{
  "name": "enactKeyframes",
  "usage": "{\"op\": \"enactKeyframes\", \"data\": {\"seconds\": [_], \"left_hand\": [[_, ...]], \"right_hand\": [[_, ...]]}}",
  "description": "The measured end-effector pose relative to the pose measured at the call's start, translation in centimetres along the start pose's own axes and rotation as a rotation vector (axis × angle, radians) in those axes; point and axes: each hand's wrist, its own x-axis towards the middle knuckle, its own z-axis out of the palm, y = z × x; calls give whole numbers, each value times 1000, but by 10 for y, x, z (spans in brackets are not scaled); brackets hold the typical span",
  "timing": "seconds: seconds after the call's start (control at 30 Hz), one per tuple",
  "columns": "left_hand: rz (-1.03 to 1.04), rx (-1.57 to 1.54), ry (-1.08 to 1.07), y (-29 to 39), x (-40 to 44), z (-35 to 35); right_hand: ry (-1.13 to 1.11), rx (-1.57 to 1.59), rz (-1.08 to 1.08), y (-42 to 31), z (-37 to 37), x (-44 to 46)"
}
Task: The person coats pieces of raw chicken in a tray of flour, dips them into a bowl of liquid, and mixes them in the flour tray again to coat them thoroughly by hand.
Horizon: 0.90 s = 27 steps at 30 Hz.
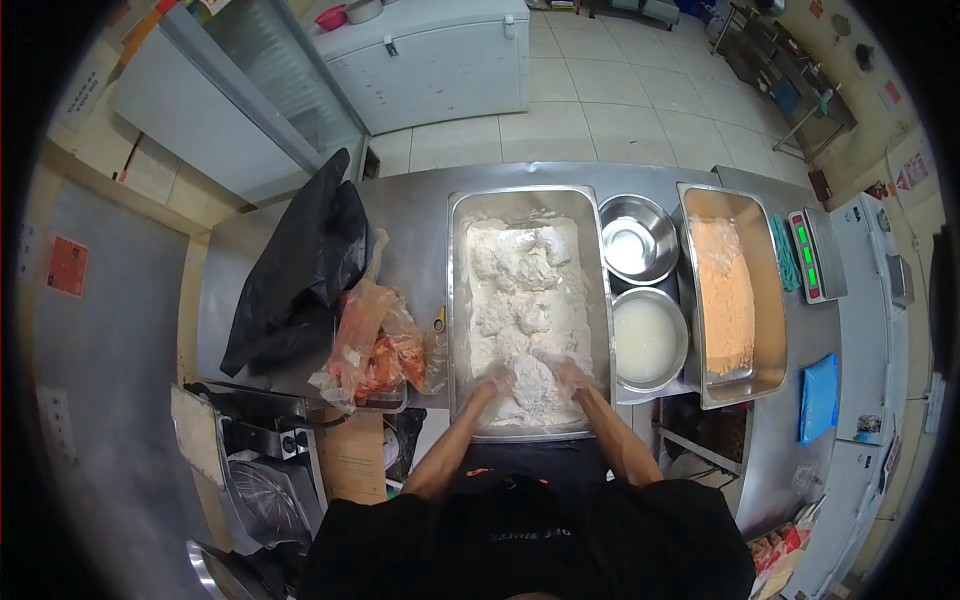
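A deep metal tray (603,300) stands on the steel table (425,200), with white flour (575,300) and several flour-coated lumps (515,255) in it. At the tray's near end, my left hand (497,379) and my right hand (567,372) rest in the flour on either side of a large coated lump (527,382). Flour covers the fingers of both hands, and their exact pose is hard to make out. Right of the tray are an empty metal bowl (638,240) and a bowl of whitish liquid (648,340).
Farther right, a metal tray (770,330) holds orange powder (725,300), beside a scale (815,255) and a blue packet (818,398). On the left lie a black bag (305,270), a plastic bag with reddish contents (380,340) and yellow-handled scissors (439,320).
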Motion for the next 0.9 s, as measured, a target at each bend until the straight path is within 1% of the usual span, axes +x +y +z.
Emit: {"op": "enactKeyframes", "data": {"seconds": [0.1, 0.17, 0.23, 0.27, 0.3, 0.33, 0.37, 0.43, 0.47, 0.5, 0.53, 0.57, 0.6, 0.63, 0.7, 0.73, 0.77, 0.8, 0.83, 0.87, 0.9], "left_hand": [[-49, -620, -62, 13, 12, -28], [-53, -980, -120, 32, 12, -54], [-16, -1072, -142, 49, 12, -80], [7, -1064, -139, 54, 11, -88], [26, -977, -116, 57, 11, -94], [38, -819, -76, 56, 11, -96], [36, -568, -38, 52, 10, -94], [29, -34, -14, 40, -2, -75], [39, 170, -16, 34, -12, -54], [56, 308, -16, 27, -25, -32], [76, 362, 1, 22, -35, -7], [72, 330, 24, 17, -43, 16], [38, 222, 38, 15, -48, 33], [-18, 37, 45, 18, -52, 39], [-140, -576, 30, 26, -60, 32], [-144, -760, 33, 36, -62, 22], [282, -349, 81, 30, -53, 8], [659, 56, 294, 25, -43, -6], [804, 417, 306, 28, -38, -22], [969, 751, 365, 32, -34, -40], [895, 1006, 318, 52, -45, -63]], "right_hand": [[-84, 599, 56, -41, 1, 2], [-257, 717, -639, -40, -7, 15], [-250, 746, -752, -41, -18, 20], [-164, 721, -516, -46, -26, 17], [-109, 561, -421, -33, -37, 24], [-71, 401, -322, -19, -47, 30], [-64, 112, -360, 28, -61, 60], [-80, -608, -130, 28, -59, 53], [-100, -1033, 146, -2, -47, 31], [-138, -987, 145, 9, -35, 29], [-179, -942, 143, 35, -18, 23], [-224, -895, 144, 64, -1, 17], [-271, -847, 145, 79, 10, 13], [-221, -700, 95, 78, 19, 13], [-115, -406, -7, 72, 37, 18], [-115, -130, -41, 55, 40, 15], [-111, 148, -74, 22, 37, 9], [-104, 427, -106, -1, 30, 12], [-89, 559, 23, -6, 21, 29], [-45, 518, -17, 2, 13, 39], [0, 475, -56, 9, 5, 49]]}}
